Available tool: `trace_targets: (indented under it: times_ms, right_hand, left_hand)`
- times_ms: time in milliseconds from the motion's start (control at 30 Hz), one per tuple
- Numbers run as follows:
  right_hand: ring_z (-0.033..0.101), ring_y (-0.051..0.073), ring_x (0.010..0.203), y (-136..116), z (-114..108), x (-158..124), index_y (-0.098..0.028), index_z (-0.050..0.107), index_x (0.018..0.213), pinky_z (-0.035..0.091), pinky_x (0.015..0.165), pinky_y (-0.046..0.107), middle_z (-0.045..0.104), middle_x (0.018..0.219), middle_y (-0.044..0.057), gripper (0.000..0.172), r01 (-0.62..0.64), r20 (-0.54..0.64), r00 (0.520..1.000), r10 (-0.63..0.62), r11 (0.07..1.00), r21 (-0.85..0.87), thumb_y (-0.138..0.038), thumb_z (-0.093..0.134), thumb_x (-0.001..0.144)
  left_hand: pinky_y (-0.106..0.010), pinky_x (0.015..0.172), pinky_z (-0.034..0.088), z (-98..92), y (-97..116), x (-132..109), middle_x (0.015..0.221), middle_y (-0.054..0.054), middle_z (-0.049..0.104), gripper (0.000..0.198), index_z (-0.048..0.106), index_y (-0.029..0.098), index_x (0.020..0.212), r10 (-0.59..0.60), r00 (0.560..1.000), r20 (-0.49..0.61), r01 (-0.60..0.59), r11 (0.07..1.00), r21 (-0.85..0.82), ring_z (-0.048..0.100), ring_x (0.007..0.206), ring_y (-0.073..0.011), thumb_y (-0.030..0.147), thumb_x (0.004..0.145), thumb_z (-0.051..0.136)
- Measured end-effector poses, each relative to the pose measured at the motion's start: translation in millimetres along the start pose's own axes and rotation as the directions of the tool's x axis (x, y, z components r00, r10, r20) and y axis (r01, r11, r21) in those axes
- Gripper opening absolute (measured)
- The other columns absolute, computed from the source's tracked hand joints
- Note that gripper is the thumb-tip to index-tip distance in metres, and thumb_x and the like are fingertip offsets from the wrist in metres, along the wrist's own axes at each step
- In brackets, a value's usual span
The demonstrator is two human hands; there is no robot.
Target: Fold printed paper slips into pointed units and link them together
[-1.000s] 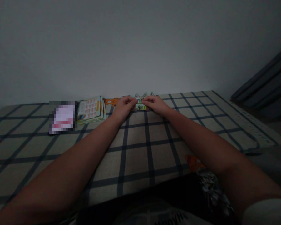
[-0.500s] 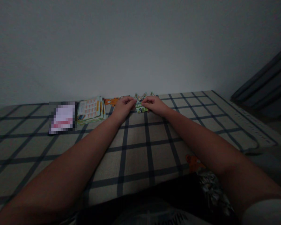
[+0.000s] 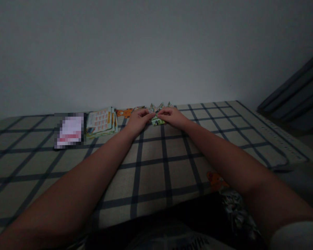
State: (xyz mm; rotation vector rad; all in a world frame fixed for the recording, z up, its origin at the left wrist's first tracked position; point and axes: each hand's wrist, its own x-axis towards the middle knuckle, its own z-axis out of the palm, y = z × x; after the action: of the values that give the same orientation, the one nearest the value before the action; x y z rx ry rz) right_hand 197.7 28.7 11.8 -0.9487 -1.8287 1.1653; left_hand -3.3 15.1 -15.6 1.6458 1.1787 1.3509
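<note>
Near the far edge of the table, a small green printed piece of paper (image 3: 158,122) is held between my two hands. My left hand (image 3: 138,121) pinches its left side with thumb and fingers. From the right, my right hand (image 3: 173,117) pinches its upper edge, the fingertips of both hands almost meeting. The paper's upper part is hidden by the fingers. Just behind the hands stand several small pointed folded papers (image 3: 161,105), printed in green and white.
A stack of printed leaflets (image 3: 100,120) lies left of my hands, beside a pixelated flat object (image 3: 71,131) with a dark edge. A checked cloth (image 3: 151,177) with bear prints covers the table. A wall (image 3: 156,52) rises behind; grey curtain-like fabric (image 3: 299,90) hangs at right.
My left hand has shifted slightly right, its thumb now covering more of the paper's upper part. Less of the green paper shows. My right hand stays nearly in place.
</note>
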Motion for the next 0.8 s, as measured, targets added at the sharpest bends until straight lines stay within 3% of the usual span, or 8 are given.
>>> trace_targets:
  times_ms: [233, 500, 800]
  right_hand:
    - [0.05, 0.011, 0.06, -0.7, -1.5, 0.7, -0.017, 0.068, 0.076, 0.04, 0.057, 0.024, 0.058, 0.065, -0.003, 0.009, 0.024, 0.003, 1.0, -0.024, 0.999, -0.026, -0.024, 0.069, 0.083]
    - [0.051, 0.012, 0.061, -0.9, -0.7, -0.4, -0.017, 0.069, 0.081, 0.041, 0.059, 0.025, 0.059, 0.066, -0.003, 0.007, -0.007, 0.02, 1.0, 0.007, 1.0, -0.003, -0.023, 0.07, 0.082]
    - [0.056, 0.013, 0.067, 2.8, -0.7, 1.4, -0.017, 0.069, 0.08, 0.045, 0.06, 0.024, 0.065, 0.074, 0.0, 0.006, 0.016, -0.003, 1.0, -0.016, 1.0, 0.002, -0.022, 0.07, 0.082]
  left_hand:
    - [-0.028, 0.062, 0.039, 3.5, 6.9, -2.0, 0.068, 0.0, 0.063, 0.037, 0.07, 0.021, 0.073, 0.016, 0.998, -0.063, -0.02, 0.998, -0.058, 0.052, 0.064, -0.015, 0.055, 0.075, 0.081]
    - [-0.026, 0.059, 0.041, 1.4, -1.0, 2.2, 0.064, 0.001, 0.059, 0.032, 0.067, 0.021, 0.067, -0.014, 0.999, -0.037, 0.008, 0.99, -0.141, 0.051, 0.061, -0.0138, 0.047, 0.073, 0.084]
    - [-0.028, 0.06, 0.043, 3.8, 2.8, 1.6, 0.066, -0.001, 0.06, 0.038, 0.068, 0.02, 0.067, -0.034, 0.998, -0.049, 0.023, 0.978, -0.208, 0.052, 0.062, -0.0146, 0.054, 0.073, 0.083]
